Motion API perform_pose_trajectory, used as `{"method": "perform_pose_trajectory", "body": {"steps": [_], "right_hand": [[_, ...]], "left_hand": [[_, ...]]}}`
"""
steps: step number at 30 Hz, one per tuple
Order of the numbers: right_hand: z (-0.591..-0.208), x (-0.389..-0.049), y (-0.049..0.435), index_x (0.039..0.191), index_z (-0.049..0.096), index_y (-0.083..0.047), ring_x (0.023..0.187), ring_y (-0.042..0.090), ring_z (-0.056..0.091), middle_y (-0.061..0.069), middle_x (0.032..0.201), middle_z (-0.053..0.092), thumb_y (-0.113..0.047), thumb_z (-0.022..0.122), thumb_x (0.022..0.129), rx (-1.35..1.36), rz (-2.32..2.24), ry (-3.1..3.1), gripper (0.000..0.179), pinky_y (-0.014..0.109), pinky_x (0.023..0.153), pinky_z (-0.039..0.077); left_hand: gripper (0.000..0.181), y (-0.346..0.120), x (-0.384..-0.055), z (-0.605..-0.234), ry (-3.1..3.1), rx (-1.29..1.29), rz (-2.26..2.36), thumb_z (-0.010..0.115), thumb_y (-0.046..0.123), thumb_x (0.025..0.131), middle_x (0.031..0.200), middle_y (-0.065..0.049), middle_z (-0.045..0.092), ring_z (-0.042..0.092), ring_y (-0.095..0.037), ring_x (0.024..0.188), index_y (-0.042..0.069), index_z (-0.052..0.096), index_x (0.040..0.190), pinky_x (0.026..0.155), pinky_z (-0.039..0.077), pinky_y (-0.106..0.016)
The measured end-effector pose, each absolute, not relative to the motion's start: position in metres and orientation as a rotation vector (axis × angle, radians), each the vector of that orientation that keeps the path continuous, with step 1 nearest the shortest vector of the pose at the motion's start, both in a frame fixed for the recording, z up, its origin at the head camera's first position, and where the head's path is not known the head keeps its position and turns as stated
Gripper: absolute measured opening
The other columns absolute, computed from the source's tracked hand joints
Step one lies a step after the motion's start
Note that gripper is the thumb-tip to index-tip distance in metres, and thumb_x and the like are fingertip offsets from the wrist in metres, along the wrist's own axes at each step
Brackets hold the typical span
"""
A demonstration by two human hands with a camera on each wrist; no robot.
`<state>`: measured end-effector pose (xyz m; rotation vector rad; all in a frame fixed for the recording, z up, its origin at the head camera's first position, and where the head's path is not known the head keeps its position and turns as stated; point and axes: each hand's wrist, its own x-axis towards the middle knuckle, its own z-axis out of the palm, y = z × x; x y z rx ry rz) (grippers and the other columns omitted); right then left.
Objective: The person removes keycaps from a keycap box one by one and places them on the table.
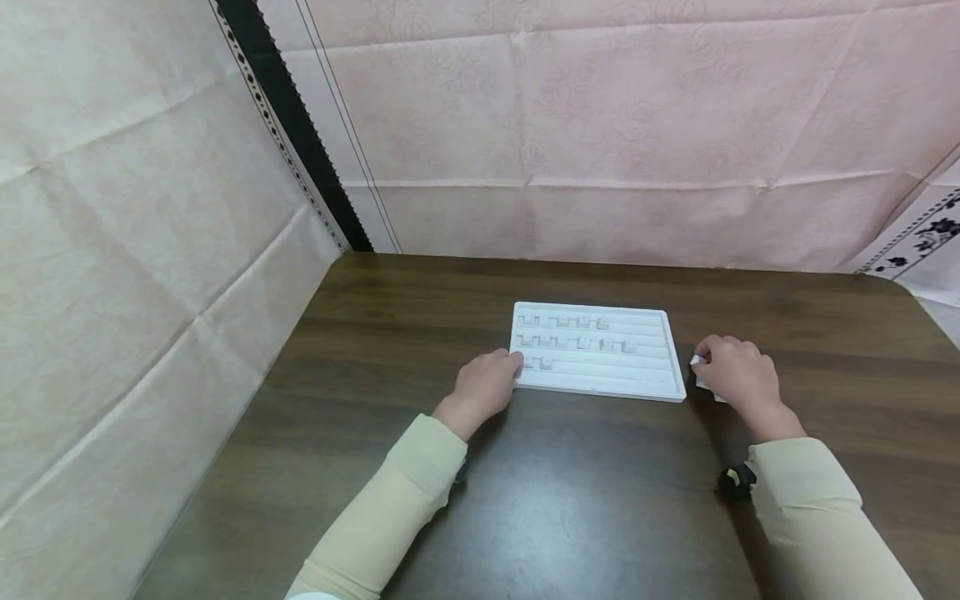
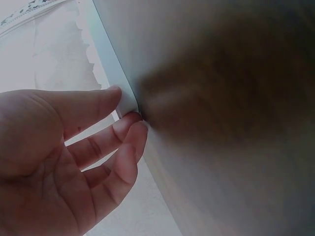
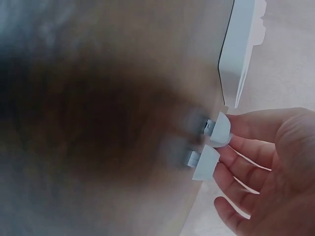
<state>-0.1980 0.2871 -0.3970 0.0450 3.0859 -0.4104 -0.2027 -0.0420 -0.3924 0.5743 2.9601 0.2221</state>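
Observation:
On the brown table lies a white rectangular tray (image 1: pixel 645 367) with ridged rows. Small white or clear pieces (image 1: pixel 573 342) sit in its rows, mostly toward the left. My left hand (image 1: pixel 483 386) pinches the tray's near left corner, thumb on the rim and fingers beneath, as the left wrist view shows. Off the tray's right end, my right hand (image 1: pixel 738 375) is at two small white pieces with narrow tabs. Its thumb and forefinger pinch one white piece (image 3: pixel 221 130); the other white piece (image 3: pixel 205 163) lies beside it, by the other fingers.
The wooden table (image 1: pixel 562 467) reaches back to a pale pink cloth (image 1: pixel 637 125) hanging behind it. Another pale cloth (image 1: pixel 135 250) hangs along the left side. A black device (image 1: pixel 737 481) is strapped at my right wrist.

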Motion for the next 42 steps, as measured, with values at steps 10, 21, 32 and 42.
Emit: {"method": "perform_pose_trajectory", "body": {"steps": [10,21,32,42], "right_hand": [[-0.394,-0.201,0.288,0.108,0.057,0.004,0.086,0.04,0.051,0.029,0.105,0.057,-0.02,0.053,0.087,0.053,-0.379,3.005,0.032,0.048,0.064,0.04],[-0.383,-0.2,0.278,0.115,0.052,0.003,0.1,0.044,0.048,0.028,0.114,0.053,-0.021,0.053,0.089,-0.012,-0.477,3.077,0.036,0.057,0.078,0.04],[-0.379,-0.206,0.251,0.115,0.053,0.004,0.1,0.039,0.051,0.025,0.112,0.054,-0.018,0.054,0.089,-0.113,-0.567,3.11,0.034,0.056,0.082,0.041],[-0.382,-0.208,0.216,0.114,0.056,-0.001,0.097,0.035,0.054,0.021,0.109,0.056,-0.019,0.054,0.089,-0.208,-0.563,3.095,0.03,0.052,0.078,0.045]], "left_hand": [[0.011,-0.043,-0.204,-0.393,2.967,0.575,0.217,0.057,0.019,0.091,0.089,-0.003,0.06,0.051,-0.015,0.07,0.013,0.059,0.1,0.059,0.042,-0.025],[0.012,-0.044,-0.204,-0.392,2.967,0.561,0.225,0.057,0.019,0.091,0.089,-0.003,0.06,0.051,-0.015,0.071,0.013,0.059,0.101,0.06,0.042,-0.025],[0.009,-0.043,-0.205,-0.394,2.97,0.557,0.208,0.057,0.018,0.091,0.087,-0.002,0.06,0.051,-0.015,0.07,0.014,0.059,0.099,0.058,0.041,-0.025],[0.004,-0.042,-0.203,-0.393,2.985,0.583,0.204,0.055,0.014,0.091,0.082,-0.001,0.057,0.049,-0.014,0.066,0.013,0.058,0.092,0.054,0.039,-0.025]]}}
